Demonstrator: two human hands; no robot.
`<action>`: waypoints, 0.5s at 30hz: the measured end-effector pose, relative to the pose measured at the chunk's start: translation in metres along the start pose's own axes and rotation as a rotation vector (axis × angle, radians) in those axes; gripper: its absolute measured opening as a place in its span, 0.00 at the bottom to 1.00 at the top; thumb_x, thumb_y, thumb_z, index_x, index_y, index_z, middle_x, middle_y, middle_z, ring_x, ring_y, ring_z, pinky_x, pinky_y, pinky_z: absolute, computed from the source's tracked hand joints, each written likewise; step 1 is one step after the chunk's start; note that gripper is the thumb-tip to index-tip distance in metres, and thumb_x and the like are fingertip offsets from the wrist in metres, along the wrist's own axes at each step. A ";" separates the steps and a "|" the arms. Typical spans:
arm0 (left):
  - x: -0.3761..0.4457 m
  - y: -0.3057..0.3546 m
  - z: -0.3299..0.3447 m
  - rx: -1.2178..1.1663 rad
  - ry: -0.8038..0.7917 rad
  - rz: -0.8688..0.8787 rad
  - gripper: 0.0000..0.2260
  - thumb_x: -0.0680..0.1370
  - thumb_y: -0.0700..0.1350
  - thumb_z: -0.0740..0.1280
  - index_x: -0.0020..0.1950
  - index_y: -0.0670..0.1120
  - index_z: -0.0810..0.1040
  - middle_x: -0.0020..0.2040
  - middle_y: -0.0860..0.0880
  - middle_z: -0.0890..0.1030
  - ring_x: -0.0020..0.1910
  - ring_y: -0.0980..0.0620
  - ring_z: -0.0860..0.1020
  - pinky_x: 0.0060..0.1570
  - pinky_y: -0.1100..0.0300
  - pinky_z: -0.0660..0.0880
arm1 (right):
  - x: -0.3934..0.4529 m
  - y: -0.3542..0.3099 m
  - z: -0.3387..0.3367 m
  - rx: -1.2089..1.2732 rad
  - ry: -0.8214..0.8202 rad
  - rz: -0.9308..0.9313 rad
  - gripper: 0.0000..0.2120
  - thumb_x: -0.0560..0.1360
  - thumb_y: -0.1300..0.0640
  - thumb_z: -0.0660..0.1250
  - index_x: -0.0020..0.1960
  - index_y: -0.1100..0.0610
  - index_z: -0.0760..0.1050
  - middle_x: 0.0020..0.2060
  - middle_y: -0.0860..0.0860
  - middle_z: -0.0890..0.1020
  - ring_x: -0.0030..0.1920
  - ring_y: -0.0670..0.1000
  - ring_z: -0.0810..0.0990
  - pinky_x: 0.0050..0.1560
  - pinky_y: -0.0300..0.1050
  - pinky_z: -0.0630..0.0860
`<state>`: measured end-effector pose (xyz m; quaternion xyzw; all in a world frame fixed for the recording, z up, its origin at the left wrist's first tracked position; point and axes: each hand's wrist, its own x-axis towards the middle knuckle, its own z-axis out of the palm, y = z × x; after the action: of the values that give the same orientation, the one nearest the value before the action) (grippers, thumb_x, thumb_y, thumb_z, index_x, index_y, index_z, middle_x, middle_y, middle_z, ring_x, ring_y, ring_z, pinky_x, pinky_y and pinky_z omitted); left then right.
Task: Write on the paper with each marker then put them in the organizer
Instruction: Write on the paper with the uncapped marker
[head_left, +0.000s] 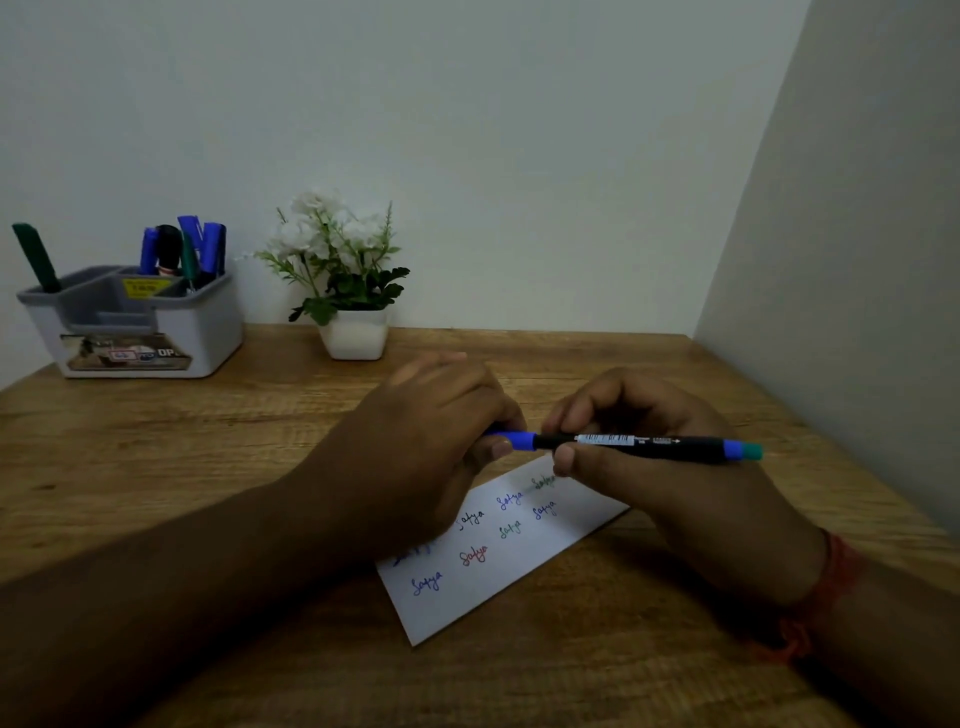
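Marker (639, 446): held level above the paper (498, 561), barrel pinched by right hand (649, 467).
Cap (511, 440): gripped by left hand (436, 441).
Risk: a jerked cap may streak ink across the writing.
Organizer (135, 322): far left on the surface (208, 467); a long carry risks a drop.

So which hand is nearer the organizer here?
Left. The left hand grips the marker's blue cap, on the organizer's side; the right hand holds the barrel, farther right.
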<state>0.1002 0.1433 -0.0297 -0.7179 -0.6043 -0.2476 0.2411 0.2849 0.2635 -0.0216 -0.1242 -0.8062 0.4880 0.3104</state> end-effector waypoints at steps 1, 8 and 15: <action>0.000 0.002 0.000 -0.017 0.006 0.005 0.09 0.79 0.48 0.59 0.49 0.48 0.78 0.45 0.53 0.77 0.46 0.58 0.69 0.59 0.75 0.56 | 0.000 -0.001 0.001 -0.031 0.008 0.001 0.08 0.71 0.61 0.77 0.42 0.49 0.81 0.43 0.49 0.86 0.46 0.50 0.85 0.51 0.56 0.83; 0.001 0.012 0.009 -0.147 0.032 -0.049 0.06 0.78 0.47 0.56 0.48 0.54 0.72 0.43 0.63 0.69 0.44 0.66 0.68 0.70 0.54 0.61 | -0.004 -0.004 0.005 0.026 0.033 -0.024 0.07 0.70 0.63 0.76 0.37 0.56 0.80 0.31 0.48 0.82 0.31 0.44 0.80 0.35 0.37 0.78; 0.013 0.012 -0.001 -0.099 0.038 -0.065 0.07 0.80 0.50 0.59 0.50 0.51 0.76 0.44 0.58 0.74 0.43 0.60 0.68 0.46 0.64 0.64 | 0.002 -0.007 0.002 0.051 0.111 0.031 0.09 0.68 0.52 0.76 0.44 0.57 0.82 0.36 0.52 0.86 0.36 0.49 0.84 0.41 0.40 0.82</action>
<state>0.1142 0.1502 -0.0213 -0.7042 -0.6096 -0.2985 0.2083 0.2825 0.2595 -0.0158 -0.1558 -0.7729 0.5057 0.3503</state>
